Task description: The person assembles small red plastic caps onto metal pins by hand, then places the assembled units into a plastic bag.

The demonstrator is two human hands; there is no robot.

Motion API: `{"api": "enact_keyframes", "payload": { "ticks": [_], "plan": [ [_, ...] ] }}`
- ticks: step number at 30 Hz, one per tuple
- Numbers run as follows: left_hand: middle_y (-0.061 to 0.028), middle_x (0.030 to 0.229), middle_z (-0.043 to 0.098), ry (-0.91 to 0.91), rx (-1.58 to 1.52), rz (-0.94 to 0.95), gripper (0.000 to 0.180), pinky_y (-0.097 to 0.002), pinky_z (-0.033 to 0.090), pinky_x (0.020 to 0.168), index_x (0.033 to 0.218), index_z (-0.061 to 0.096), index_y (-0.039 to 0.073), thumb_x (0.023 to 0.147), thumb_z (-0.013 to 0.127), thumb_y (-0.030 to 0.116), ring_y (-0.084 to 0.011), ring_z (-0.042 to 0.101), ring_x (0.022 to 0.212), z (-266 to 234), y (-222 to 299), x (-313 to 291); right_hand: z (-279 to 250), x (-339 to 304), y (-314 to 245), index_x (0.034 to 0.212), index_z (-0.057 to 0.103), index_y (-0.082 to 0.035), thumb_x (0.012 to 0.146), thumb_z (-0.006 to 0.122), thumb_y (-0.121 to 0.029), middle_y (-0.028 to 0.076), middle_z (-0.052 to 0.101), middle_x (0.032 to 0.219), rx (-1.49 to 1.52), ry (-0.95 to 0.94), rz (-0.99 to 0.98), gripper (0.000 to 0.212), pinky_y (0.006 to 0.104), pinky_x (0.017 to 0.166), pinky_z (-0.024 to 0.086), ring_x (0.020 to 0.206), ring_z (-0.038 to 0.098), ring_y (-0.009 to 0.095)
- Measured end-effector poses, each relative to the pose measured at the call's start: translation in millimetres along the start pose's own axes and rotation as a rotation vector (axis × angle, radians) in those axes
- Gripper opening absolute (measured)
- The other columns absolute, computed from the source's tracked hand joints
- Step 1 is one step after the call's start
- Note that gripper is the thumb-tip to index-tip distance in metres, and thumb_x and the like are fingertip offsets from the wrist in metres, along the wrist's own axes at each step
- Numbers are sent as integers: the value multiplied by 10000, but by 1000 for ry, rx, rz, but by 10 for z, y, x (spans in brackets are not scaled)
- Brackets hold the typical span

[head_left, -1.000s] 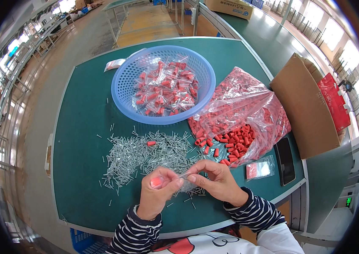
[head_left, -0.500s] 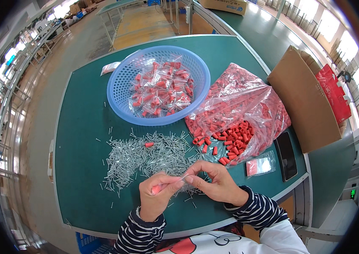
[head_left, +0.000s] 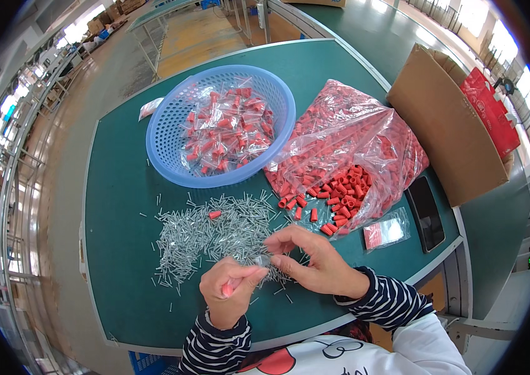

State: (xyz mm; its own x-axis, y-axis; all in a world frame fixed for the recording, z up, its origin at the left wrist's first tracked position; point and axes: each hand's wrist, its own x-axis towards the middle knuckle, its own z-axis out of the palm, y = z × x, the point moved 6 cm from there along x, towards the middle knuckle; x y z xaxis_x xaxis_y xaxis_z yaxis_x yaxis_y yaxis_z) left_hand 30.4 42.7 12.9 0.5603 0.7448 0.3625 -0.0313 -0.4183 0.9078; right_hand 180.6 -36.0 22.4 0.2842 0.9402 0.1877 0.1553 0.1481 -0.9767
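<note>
My left hand (head_left: pixel 227 292) is closed around a small clear plastic bag (head_left: pixel 262 259), pinched between thumb and fingers. Something red shows through it beside my palm. My right hand (head_left: pixel 315 262) is just to the right of the bag, thumb and forefinger apart with nothing visible between them. Under and beyond both hands lies a spread heap of small metal screws (head_left: pixel 184 240), with one red plastic cap (head_left: pixel 215 214) on top. More red caps (head_left: pixel 346 194) spill from the mouth of a large clear bag (head_left: pixel 334 125) to the right.
A blue perforated basket (head_left: pixel 159 147) at the back holds several small bags with red caps. At right are a stack of small empty bags (head_left: pixel 385 232), a black phone (head_left: pixel 426 215) and a cardboard box (head_left: pixel 443 134) with a red bag (head_left: pixel 493 112) beside it.
My right thumb and forefinger have come away from the small bag and spread apart. My left hand keeps its hold on the bag. The whole view has shifted slightly.
</note>
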Motion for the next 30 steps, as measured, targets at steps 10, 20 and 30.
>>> {"api": "enact_keyframes", "payload": {
  "ticks": [10,20,30],
  "plan": [
    [-19,577,493,1,220,225,261,-252,350,444,770,634,73,644,834,-40,-126,456,482,78,96,-37,-8,0,-39,870,663,-4,814,710,-110,90,627,763,-85,-65,-46,128,323,609,481,695,620,206],
    [-34,615,536,-97,333,108,187,-252,353,485,843,679,29,697,762,-51,-117,453,516,192,111,13,-23,-33,11,826,688,-21,758,708,-51,74,643,777,-306,7,-91,77,330,649,471,719,617,219],
    [-24,631,530,-64,231,-52,82,-232,335,496,854,686,-23,773,701,-31,-75,430,538,147,8,-12,52,-61,-90,857,657,-80,736,731,-76,48,613,790,-521,41,-347,141,354,652,419,735,586,237]
  ]
}}
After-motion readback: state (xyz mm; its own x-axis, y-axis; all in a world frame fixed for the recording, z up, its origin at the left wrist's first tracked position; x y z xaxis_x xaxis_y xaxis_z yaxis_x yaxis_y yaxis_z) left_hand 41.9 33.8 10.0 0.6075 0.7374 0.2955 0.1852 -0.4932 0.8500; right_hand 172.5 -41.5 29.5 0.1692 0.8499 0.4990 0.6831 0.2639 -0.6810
